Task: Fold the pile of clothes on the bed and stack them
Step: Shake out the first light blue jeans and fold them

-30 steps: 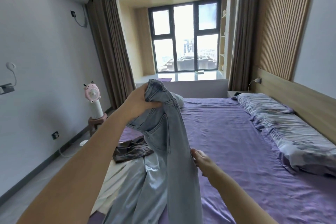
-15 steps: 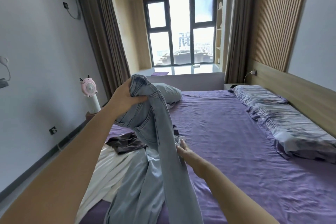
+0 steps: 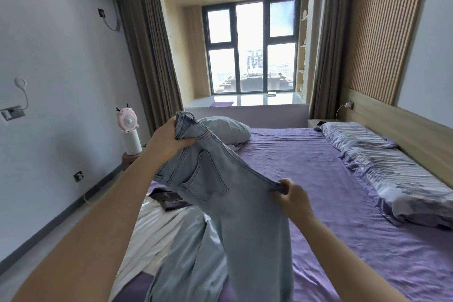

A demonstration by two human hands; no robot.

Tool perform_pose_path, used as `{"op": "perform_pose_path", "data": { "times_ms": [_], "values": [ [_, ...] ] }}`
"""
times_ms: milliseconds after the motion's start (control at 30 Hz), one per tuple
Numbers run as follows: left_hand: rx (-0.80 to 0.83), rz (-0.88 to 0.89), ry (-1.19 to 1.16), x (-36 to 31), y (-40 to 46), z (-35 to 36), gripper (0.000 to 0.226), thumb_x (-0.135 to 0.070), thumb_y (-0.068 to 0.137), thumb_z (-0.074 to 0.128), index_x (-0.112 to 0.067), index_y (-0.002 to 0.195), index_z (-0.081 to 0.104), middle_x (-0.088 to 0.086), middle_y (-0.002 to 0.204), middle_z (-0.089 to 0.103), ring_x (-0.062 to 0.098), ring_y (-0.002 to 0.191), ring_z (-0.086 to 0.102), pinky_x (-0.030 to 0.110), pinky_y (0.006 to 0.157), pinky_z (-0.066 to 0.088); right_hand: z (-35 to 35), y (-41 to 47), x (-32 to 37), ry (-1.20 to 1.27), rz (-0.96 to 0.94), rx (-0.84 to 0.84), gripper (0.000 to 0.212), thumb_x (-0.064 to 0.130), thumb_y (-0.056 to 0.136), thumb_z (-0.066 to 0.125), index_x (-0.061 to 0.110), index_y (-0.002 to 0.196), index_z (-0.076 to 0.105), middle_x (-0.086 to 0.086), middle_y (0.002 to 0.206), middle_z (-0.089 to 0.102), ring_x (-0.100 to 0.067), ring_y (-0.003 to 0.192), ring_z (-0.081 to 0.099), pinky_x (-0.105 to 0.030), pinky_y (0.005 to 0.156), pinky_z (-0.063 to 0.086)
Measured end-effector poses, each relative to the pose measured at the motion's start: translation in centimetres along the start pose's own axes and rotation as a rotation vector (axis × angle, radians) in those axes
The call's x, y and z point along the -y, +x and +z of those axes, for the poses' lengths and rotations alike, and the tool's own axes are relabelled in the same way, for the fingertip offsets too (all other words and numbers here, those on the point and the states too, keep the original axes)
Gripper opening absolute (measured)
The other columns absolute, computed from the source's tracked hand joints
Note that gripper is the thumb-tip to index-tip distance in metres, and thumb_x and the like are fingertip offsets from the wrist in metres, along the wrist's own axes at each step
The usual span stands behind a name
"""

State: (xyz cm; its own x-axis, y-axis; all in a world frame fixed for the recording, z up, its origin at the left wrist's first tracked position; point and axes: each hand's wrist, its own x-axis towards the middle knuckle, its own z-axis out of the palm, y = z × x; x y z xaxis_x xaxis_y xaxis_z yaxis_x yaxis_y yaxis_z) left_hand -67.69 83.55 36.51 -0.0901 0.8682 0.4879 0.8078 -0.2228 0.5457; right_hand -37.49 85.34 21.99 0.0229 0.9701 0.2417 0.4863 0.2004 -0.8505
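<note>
Light blue jeans (image 3: 220,193) hang in the air over the near left part of the bed (image 3: 306,179). My left hand (image 3: 169,138) grips the waistband at the top, held high. My right hand (image 3: 293,197) pinches the jeans' right edge lower down and pulls it out to the side, so the seat with its back pockets is spread between my hands. The legs trail down toward me. Under the jeans lie a white garment (image 3: 157,233) and a dark crumpled garment (image 3: 169,200) on the bed's left edge.
A purple sheet covers the bed. A striped folded quilt (image 3: 392,167) runs along the headboard on the right. A grey pillow (image 3: 225,129) lies at the far left corner. A pink fan (image 3: 128,130) stands on a small stool by the left wall.
My right hand has taken hold of the jeans' edge and drawn it out to the right, spreading the seat. My left hand keeps its grip on the waistband.
</note>
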Motion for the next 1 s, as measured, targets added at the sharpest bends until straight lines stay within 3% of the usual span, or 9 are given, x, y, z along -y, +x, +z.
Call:
{"op": "perform_pose_path", "data": {
  "times_ms": [100, 167, 233, 300, 467, 633, 767, 900, 1000],
  "values": [
    [-0.043, -0.020, -0.030, -0.2, 0.7, -0.2, 0.055, -0.026, 0.076, 0.078, -0.018, 0.124, 0.053, 0.000, 0.113, 0.063, 0.021, 0.107, 0.057, 0.030, 0.088, 0.039, -2.9, 2.2, 1.6, -0.101, -0.087, -0.070, 0.016, 0.010, 0.081, 0.068, 0.005, 0.096, 0.066, -0.008, 0.084, 0.063, -0.028, 0.087, 0.060, -0.028, 0.063, 0.031],
    [-0.070, -0.044, -0.048, -0.4, 1.4, -0.4, 0.058, -0.026, 0.077, 0.078, -0.017, 0.128, 0.051, 0.001, 0.117, 0.062, 0.020, 0.107, 0.055, 0.030, 0.090, 0.038, -5.3, 3.9, 2.8, -0.114, -0.127, -0.156, 0.021, 0.008, 0.080, 0.068, 0.006, 0.102, 0.069, -0.014, 0.094, 0.066, -0.030, 0.095, 0.058, -0.031, 0.074, 0.039],
    [-0.088, -0.055, -0.095, -1.1, 2.3, -0.5, 0.059, -0.025, 0.078, 0.077, -0.018, 0.129, 0.049, -0.001, 0.117, 0.059, 0.016, 0.105, 0.052, 0.028, 0.090, 0.037, -7.9, 5.3, 4.4, -0.026, -0.186, -0.242, 0.022, 0.002, 0.081, 0.065, 0.007, 0.102, 0.069, -0.012, 0.098, 0.066, -0.028, 0.097, 0.057, -0.032, 0.080, 0.041],
    [-0.085, -0.040, -0.174, -2.3, 3.2, -0.1, 0.058, -0.024, 0.079, 0.077, -0.017, 0.129, 0.048, -0.004, 0.114, 0.057, 0.012, 0.103, 0.050, 0.025, 0.089, 0.035, -10.5, 6.4, 6.3, 0.139, -0.203, -0.276, 0.021, 0.001, 0.083, 0.060, 0.015, 0.098, 0.065, -0.005, 0.093, 0.065, -0.020, 0.089, 0.055, -0.028, 0.073, 0.038],
    [-0.037, -0.008, -0.361, -5.4, 5.3, 2.8, 0.053, -0.022, 0.083, 0.073, -0.015, 0.129, 0.048, -0.002, 0.115, 0.061, 0.012, 0.104, 0.057, 0.026, 0.089, 0.041, -16.7, 9.4, 10.6, 0.173, -0.337, -0.375, 0.021, 0.017, 0.092, 0.057, 0.018, 0.113, 0.060, 0.001, 0.106, 0.060, -0.016, 0.096, 0.054, -0.027, 0.081, 0.040],
    [0.015, -0.041, -0.386, -7.3, 8.2, 7.7, 0.056, -0.028, 0.083, 0.073, -0.011, 0.130, 0.047, 0.006, 0.121, 0.060, 0.020, 0.111, 0.057, 0.036, 0.099, 0.044, -21.3, 13.2, 10.8, -0.083, -0.465, -0.488, 0.033, 0.030, 0.097, 0.050, 0.015, 0.125, 0.051, 0.002, 0.100, 0.056, -0.015, 0.091, 0.051, -0.025, 0.080, 0.036],
    [0.049, -0.107, -0.338, -7.2, 9.9, 12.7, 0.060, -0.033, 0.076, 0.079, -0.012, 0.124, 0.051, 0.006, 0.118, 0.061, 0.022, 0.109, 0.058, 0.040, 0.099, 0.044, -22.1, 17.1, 5.2, -0.289, -0.431, -0.388, 0.034, 0.035, 0.097, 0.047, 0.011, 0.120, 0.052, -0.012, 0.104, 0.066, -0.029, 0.095, 0.060, -0.027, 0.078, 0.035],
    [0.084, -0.196, -0.296, -5.7, 10.3, 19.5, 0.058, -0.035, 0.067, 0.085, -0.019, 0.110, 0.050, -0.009, 0.101, 0.060, 0.007, 0.092, 0.057, 0.017, 0.083, 0.038, -20.0, 20.6, -4.3, -0.354, -0.246, -0.166, 0.033, 0.035, 0.089, 0.061, 0.008, 0.109, 0.056, -0.016, 0.105, 0.068, -0.034, 0.098, 0.061, -0.031, 0.076, 0.038],
    [0.135, -0.334, -0.286, -3.2, 9.3, 25.3, 0.066, -0.036, 0.064, 0.087, -0.016, 0.115, 0.051, -0.002, 0.108, 0.061, 0.015, 0.099, 0.056, 0.026, 0.085, 0.042, -16.9, 22.4, -11.9, -0.397, -0.112, 0.045, 0.042, 0.036, 0.083, 0.069, 0.004, 0.109, 0.058, -0.017, 0.102, 0.067, -0.034, 0.098, 0.062, -0.034, 0.078, 0.043]
  ]
}}
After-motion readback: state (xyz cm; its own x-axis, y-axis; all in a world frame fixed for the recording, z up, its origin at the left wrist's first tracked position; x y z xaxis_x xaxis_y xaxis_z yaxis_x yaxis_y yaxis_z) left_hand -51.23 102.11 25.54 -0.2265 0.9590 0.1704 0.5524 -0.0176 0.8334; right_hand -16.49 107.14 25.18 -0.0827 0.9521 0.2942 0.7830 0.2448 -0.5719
